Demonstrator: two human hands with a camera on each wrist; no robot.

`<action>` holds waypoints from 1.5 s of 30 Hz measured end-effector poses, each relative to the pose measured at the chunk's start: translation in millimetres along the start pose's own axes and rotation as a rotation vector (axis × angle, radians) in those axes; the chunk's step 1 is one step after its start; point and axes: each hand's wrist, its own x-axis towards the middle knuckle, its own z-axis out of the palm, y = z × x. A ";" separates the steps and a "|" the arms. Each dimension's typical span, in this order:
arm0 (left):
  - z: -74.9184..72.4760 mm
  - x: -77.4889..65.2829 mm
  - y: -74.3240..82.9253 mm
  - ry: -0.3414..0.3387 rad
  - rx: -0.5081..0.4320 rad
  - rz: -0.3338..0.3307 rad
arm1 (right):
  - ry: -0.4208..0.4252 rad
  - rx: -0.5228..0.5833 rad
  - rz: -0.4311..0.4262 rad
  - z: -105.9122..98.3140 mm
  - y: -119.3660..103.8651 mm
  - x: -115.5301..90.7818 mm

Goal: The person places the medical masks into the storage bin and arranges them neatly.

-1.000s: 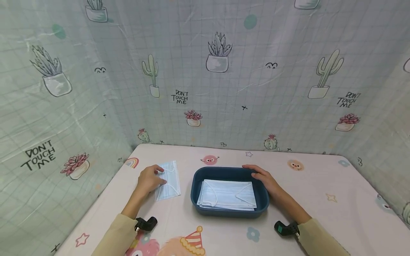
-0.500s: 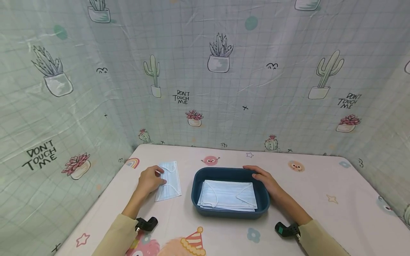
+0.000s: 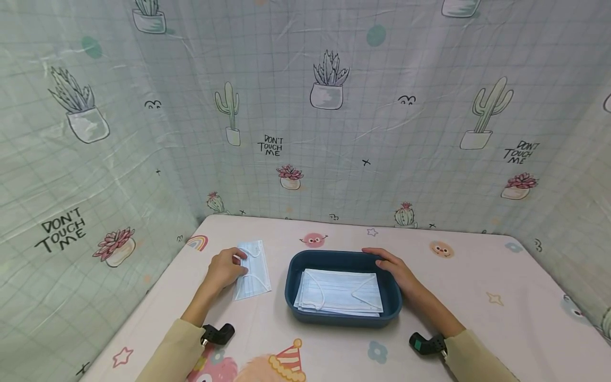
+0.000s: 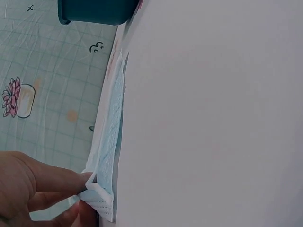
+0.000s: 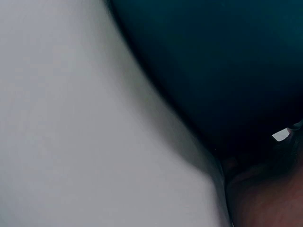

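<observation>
On the left of the table, my left hand (image 3: 225, 268) pinches the left edge of a light blue face mask (image 3: 255, 276). The left wrist view has the thumb and fingers together at one end of the mask (image 4: 111, 127), which lies low along the table with its ear loop over it. A dark blue plastic bin (image 3: 343, 320) stands at the middle, holding a stack of face masks (image 3: 340, 292) with white ear loops. My right hand (image 3: 398, 269) holds the bin's far right corner, thumb over the rim. In the right wrist view the bin's wall (image 5: 203, 71) hides most of the fingers.
A pale tablecloth (image 3: 329, 350) with cartoon prints covers the table. Behind it and at both sides hangs a curtain (image 3: 334, 148) printed with cacti. Black wrist cameras sit at the left wrist (image 3: 218, 334) and right wrist (image 3: 426, 344).
The left hand and the mask in it have shifted very slightly to the right. The right hand stays at the bin, and the bin's masks look the same.
</observation>
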 end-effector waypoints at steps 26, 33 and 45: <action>2.2 0.0 0.8 -0.007 -0.011 -0.008 | 0.009 -0.008 0.035 0.1 -1.4 0.4; 1.8 0.2 1.3 -0.008 -0.039 -0.014 | -0.001 0.013 0.023 -0.6 -0.7 -0.4; -4.1 0.0 3.2 0.004 -0.083 -0.019 | -0.008 0.019 0.007 -0.8 -0.4 -0.7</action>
